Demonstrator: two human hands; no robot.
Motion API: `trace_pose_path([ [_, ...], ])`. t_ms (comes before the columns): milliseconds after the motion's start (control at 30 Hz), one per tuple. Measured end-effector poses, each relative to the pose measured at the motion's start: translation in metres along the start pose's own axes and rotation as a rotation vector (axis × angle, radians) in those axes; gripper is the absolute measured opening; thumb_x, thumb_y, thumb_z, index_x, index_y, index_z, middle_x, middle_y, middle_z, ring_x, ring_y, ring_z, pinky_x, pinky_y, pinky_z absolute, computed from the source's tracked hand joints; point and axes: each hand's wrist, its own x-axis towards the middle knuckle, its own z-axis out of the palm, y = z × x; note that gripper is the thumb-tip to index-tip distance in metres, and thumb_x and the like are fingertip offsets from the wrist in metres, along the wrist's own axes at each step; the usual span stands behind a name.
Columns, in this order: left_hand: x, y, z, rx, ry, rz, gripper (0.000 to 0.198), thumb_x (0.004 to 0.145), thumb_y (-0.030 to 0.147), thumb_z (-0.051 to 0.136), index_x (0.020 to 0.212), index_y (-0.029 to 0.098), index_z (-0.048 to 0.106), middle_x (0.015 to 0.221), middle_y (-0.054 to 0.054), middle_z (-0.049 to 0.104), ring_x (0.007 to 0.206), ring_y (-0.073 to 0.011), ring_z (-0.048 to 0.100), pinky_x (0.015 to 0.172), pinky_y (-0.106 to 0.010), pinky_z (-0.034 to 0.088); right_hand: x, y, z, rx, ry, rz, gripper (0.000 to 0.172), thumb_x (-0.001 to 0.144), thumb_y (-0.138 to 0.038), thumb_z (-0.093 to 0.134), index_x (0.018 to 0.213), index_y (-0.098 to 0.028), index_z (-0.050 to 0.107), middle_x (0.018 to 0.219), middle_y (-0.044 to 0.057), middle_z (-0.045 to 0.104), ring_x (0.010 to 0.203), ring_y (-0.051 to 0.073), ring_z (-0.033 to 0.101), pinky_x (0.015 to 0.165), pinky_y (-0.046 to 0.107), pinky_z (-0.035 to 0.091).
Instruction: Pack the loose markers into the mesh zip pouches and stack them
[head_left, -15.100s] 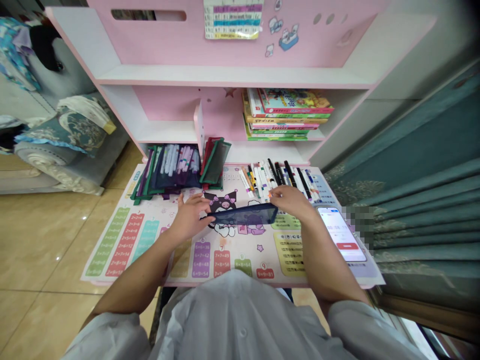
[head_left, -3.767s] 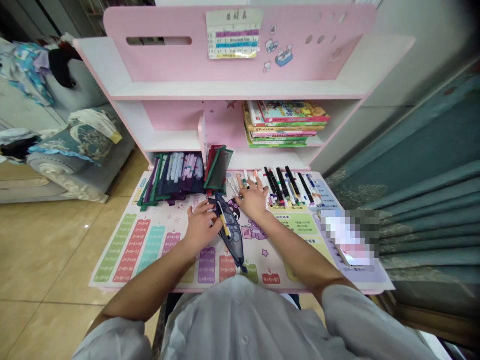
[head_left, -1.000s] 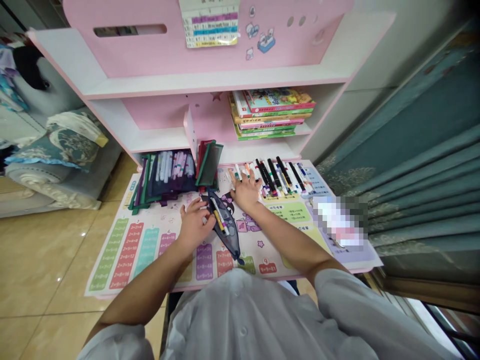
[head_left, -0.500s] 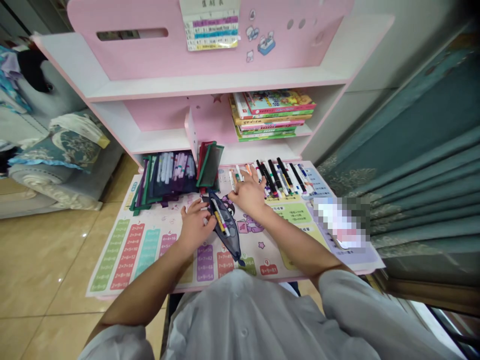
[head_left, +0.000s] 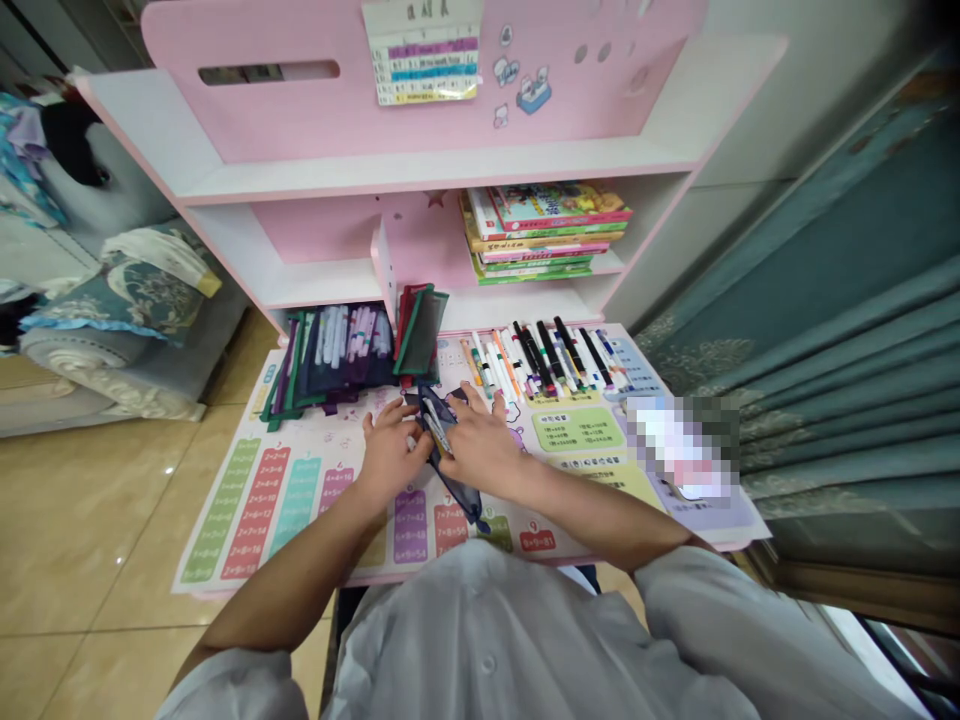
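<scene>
A dark blue mesh zip pouch [head_left: 466,498] lies slantwise on the desk with its mouth parted and pens partly showing inside. My left hand [head_left: 394,450] pinches the pouch's left edge between thumb and fingers. Over the opening, my right hand [head_left: 480,445] has its fingers bent down at the pouch's mouth; what they hold, if anything, is hidden. Beyond the right hand lies a row of loose pens and markers [head_left: 547,355], white, orange and black ones among them.
To the left is a pile of filled mesh pouches [head_left: 345,345]. A green-edged mesh pouch [head_left: 421,335] leans against the shelf divider. Stacked books [head_left: 551,240] sit on the shelf. A blurred-out item [head_left: 682,450] lies on the desk's right side, near a curtain [head_left: 847,340].
My right hand has moved from the loose pens down and left to the pouch's mouth, now covering part of it. My left hand has stayed on the pouch's edge.
</scene>
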Motion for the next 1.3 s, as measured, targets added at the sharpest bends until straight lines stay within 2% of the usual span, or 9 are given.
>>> trace_pose_path([
  [300,0.0,0.0,0.0,-0.002,0.012,-0.003,0.019,0.079,0.024,0.057,0.061,0.021,0.063,0.125,-0.006,0.068,0.134,-0.0293,0.048,0.112,-0.066,0.022,0.012,0.004,0.013,0.013,-0.046,0.022,0.03,0.082,-0.032,0.058,0.101,-0.018,0.076,0.144,0.018,0.051,0.145,0.04,0.023,0.11,0.071,0.018],
  [367,0.0,0.001,0.0,-0.004,0.012,-0.003,0.019,0.079,0.024,0.057,0.061,0.021,0.063,0.124,-0.005,0.069,0.134,-0.0296,0.047,0.112,-0.066,0.022,0.016,0.01,0.01,0.08,0.05,0.022,0.025,0.082,-0.034,0.058,0.089,-0.021,0.077,0.141,0.013,0.054,0.143,0.039,0.028,0.109,0.069,0.022],
  [467,0.0,0.001,0.001,-0.007,0.017,-0.004,0.02,0.08,0.025,0.057,0.062,0.022,0.064,0.123,-0.005,0.069,0.134,-0.0302,0.047,0.112,-0.066,0.022,0.029,0.028,0.007,0.16,0.307,0.128,0.024,0.083,-0.036,0.056,0.077,-0.022,0.075,0.141,0.007,0.055,0.141,0.035,0.032,0.109,0.063,0.028],
  [533,0.001,0.001,0.001,-0.002,0.018,-0.012,0.02,0.08,0.025,0.057,0.061,0.022,0.064,0.123,-0.006,0.069,0.133,-0.0303,0.048,0.112,-0.066,0.022,0.042,0.045,0.01,0.144,0.451,0.23,0.023,0.084,-0.034,0.056,0.083,-0.021,0.075,0.145,0.01,0.051,0.143,0.037,0.028,0.11,0.064,0.026],
  [600,0.001,0.002,0.0,0.008,0.015,-0.02,0.019,0.08,0.024,0.058,0.062,0.022,0.064,0.123,-0.007,0.069,0.132,-0.0302,0.048,0.112,-0.066,0.023,0.057,0.062,0.018,0.088,0.51,0.323,0.025,0.084,-0.032,0.058,0.099,-0.02,0.074,0.149,0.014,0.045,0.146,0.039,0.02,0.109,0.069,0.02],
  [700,0.001,0.002,0.0,0.014,0.012,-0.022,0.019,0.08,0.024,0.057,0.062,0.021,0.064,0.123,-0.007,0.068,0.133,-0.0301,0.049,0.111,-0.065,0.024,0.074,0.082,0.036,0.04,0.421,0.377,0.037,0.084,-0.035,0.061,0.117,-0.02,0.068,0.153,0.016,0.039,0.147,0.043,0.014,0.107,0.074,0.018],
  [833,0.0,0.002,0.0,0.009,0.013,-0.023,0.02,0.08,0.025,0.057,0.061,0.021,0.064,0.123,-0.007,0.068,0.132,-0.0306,0.049,0.111,-0.065,0.023,0.083,0.09,0.051,0.011,0.365,0.403,0.045,0.084,-0.037,0.063,0.125,-0.02,0.063,0.153,0.016,0.037,0.147,0.044,0.011,0.107,0.074,0.018],
  [1167,0.001,0.001,0.001,0.01,0.014,-0.02,0.019,0.08,0.025,0.057,0.062,0.021,0.064,0.123,-0.008,0.068,0.133,-0.0305,0.048,0.112,-0.065,0.023,0.084,0.09,0.054,-0.023,0.387,0.367,0.054,0.085,-0.028,0.058,0.139,-0.028,0.052,0.152,0.016,0.038,0.147,0.042,0.012,0.106,0.075,0.017],
  [1300,0.001,0.001,0.001,0.012,0.011,-0.027,0.02,0.08,0.025,0.057,0.063,0.021,0.065,0.123,-0.008,0.068,0.132,-0.0307,0.049,0.112,-0.065,0.023,0.085,0.09,0.056,-0.029,0.397,0.368,0.056,0.085,-0.033,0.059,0.14,-0.03,0.05,0.153,0.014,0.038,0.148,0.041,0.012,0.107,0.076,0.014],
])
